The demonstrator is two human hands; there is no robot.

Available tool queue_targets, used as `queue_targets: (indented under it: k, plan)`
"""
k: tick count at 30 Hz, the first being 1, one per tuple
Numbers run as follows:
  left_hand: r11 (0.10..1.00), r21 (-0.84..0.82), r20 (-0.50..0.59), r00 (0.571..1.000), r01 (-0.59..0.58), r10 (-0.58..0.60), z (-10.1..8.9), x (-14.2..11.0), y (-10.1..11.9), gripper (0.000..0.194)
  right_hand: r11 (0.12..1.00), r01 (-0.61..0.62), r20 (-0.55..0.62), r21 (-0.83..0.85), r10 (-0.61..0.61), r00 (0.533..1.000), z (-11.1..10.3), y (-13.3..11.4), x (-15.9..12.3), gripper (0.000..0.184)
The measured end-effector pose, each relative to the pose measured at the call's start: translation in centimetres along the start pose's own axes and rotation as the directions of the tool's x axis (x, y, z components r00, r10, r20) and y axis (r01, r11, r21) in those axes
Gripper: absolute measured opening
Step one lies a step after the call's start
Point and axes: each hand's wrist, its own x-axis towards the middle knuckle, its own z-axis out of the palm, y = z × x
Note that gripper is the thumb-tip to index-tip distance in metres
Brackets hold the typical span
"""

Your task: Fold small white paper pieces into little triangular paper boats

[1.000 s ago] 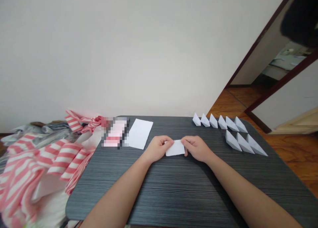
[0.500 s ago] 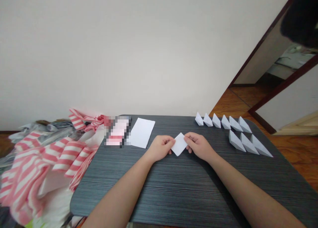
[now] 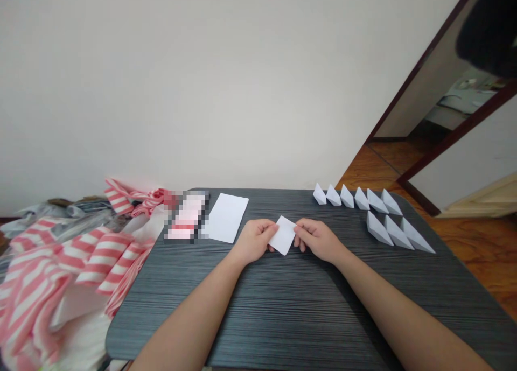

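Note:
A small folded white paper (image 3: 283,235) is held between both hands over the middle of a dark striped table (image 3: 283,306). My left hand (image 3: 253,240) pinches its left edge with curled fingers. My right hand (image 3: 317,240) pinches its right edge the same way. The paper stands tilted, one corner pointing up and away from me.
A flat white sheet (image 3: 226,217) lies at the table's far left, beside a blurred pink object (image 3: 186,216). Several folded white paper boats (image 3: 375,215) stand in two rows at the far right. Pink-and-white striped cloth (image 3: 60,268) is heaped off the left edge. A doorway opens at right.
The paper lay as a wide rectangle between my fingers a second ago. Both hands have turned it, through a diamond pose, so that it is now tilted upright.

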Motion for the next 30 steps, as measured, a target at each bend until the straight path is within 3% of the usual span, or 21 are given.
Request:
queue_targets:
  k: [12,15,20,26,30]
  plan:
    - [0.982,-0.191,0.008,1.000,-0.004,0.006,0.23,0.30,0.42,0.030,1.000,0.011,-0.048,0.021,-0.010,0.999,-0.15,0.20,-0.02,0.037]
    - [0.986,-0.166,-0.034,0.999,-0.013,0.007,0.09,0.32,0.23,0.026,0.999,0.022,-0.039,0.037,-0.021,0.999,-0.08,0.20,0.00,0.033]
    - [0.998,-0.045,-0.012,0.999,-0.035,0.035,-0.05,0.18,0.45,0.024,0.997,0.003,-0.024,0.079,-0.001,1.000,0.16,0.24,0.07,0.024]
    - [0.981,-0.187,-0.041,0.998,0.046,-0.055,0.10,0.32,0.32,0.037,0.993,-0.005,-0.043,0.117,0.010,0.999,0.28,0.40,0.19,0.018]
    - [0.984,-0.180,-0.077,0.997,0.015,-0.030,0.22,0.45,-0.23,0.026,0.983,0.050,-0.039,0.177,-0.043,0.998,0.36,0.26,0.00,0.021]
